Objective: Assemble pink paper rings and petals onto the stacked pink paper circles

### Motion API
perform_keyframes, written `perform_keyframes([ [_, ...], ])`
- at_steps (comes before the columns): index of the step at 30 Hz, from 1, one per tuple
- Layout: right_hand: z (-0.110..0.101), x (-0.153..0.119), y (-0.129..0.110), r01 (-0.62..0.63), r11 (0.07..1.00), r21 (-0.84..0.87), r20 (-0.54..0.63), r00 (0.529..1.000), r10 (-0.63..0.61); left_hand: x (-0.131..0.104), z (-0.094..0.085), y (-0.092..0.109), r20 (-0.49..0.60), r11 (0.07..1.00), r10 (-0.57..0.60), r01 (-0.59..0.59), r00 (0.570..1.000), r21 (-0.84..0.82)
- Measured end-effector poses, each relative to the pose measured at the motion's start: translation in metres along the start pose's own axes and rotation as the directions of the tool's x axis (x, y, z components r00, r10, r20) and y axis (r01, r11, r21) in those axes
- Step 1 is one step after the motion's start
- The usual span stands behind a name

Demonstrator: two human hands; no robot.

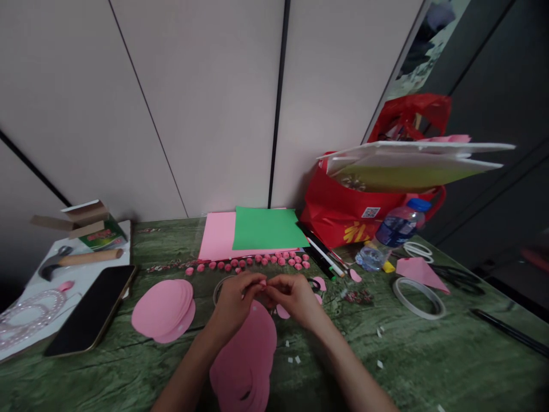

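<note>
**Small pink piece (pixel 263 282) pinched from both sides**

The left hand (pixel 235 298) and right hand (pixel 297 294) grip it between their fingertips; too covered to tell its long axis or direction. Pink rolls (pixel 265 261) line up just beyond the hands; stacked pink paper (pixel 242 363) lies nearer the body.

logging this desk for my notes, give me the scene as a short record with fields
left hand: pinching a small pink piece
right hand: fingertips at that piece, exact grip unclear
paper stacks: rounded pink stack at left, second pink stack between the forearms
row: small pink curled pieces
back: green sheet overlapping pink sheet
left side: hammer, dark phone
right side: red bag, blue-capped bottle, tape roll
</note>
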State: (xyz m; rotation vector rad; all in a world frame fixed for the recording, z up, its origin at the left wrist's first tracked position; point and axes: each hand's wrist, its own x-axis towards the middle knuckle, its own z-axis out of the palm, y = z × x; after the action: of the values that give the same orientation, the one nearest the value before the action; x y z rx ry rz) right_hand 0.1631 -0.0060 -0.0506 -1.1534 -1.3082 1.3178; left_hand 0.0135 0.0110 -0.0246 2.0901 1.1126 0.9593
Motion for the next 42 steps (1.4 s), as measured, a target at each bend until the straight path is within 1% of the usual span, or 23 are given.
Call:
perform_keyframes([
  [4, 0.0, 0.0, 0.0, -0.012, 0.999, 0.035, 0.012, 1.0, 0.011, 0.0, -0.001, 0.002, 0.012, 1.0, -0.012, 0.012, 1.0, 0.003],
  [11, -0.001, 0.0, 0.003, -0.011, 1.0, 0.009, 0.015, 1.0, 0.011, -0.001, 0.0, 0.001, 0.007, 1.0, 0.001, -0.001, 1.0, -0.006],
  [18, -0.001, -0.003, -0.009, -0.069, 0.987, 0.148, 0.039, 0.997, 0.064, 0.0, -0.002, 0.001, 0.03, 1.0, -0.001, 0.001, 1.0, -0.006],
  [22, -0.002, -0.002, -0.011, -0.105, 0.979, 0.177, 0.056, 0.994, 0.096, 0.0, -0.002, 0.001, 0.058, 0.999, -0.007, 0.009, 0.998, -0.031],
  [29, -0.005, -0.001, -0.009, -0.125, 0.962, 0.242, 0.087, 0.99, 0.107, -0.001, -0.004, 0.001, 0.06, 0.991, -0.052, 0.058, 0.997, -0.118],
  [36, -0.004, -0.001, -0.008, -0.118, 0.974, 0.192, 0.069, 0.992, 0.106, -0.001, -0.006, 0.001, 0.081, 0.973, -0.116, 0.129, 0.99, -0.192],
  [38, -0.008, 0.0, -0.007, -0.097, 0.984, 0.151, 0.034, 0.995, 0.092, -0.001, -0.007, 0.0, 0.065, 0.967, -0.134, 0.145, 0.989, -0.21],
  [39, -0.012, 0.001, -0.006, -0.078, 0.989, 0.125, -0.005, 0.997, 0.079, -0.001, -0.007, -0.001, 0.054, 0.96, -0.148, 0.156, 0.988, -0.23],
  [41, -0.021, 0.003, -0.004, -0.017, 0.999, 0.033, -0.123, 0.992, 0.021, 0.0, -0.008, -0.001, 0.041, 0.936, -0.19, 0.194, 0.981, -0.293],
  [42, -0.026, 0.004, -0.003, 0.02, 0.999, -0.043, -0.191, 0.981, -0.028, 0.001, -0.008, 0.0, 0.04, 0.919, -0.216, 0.217, 0.976, -0.329],
])
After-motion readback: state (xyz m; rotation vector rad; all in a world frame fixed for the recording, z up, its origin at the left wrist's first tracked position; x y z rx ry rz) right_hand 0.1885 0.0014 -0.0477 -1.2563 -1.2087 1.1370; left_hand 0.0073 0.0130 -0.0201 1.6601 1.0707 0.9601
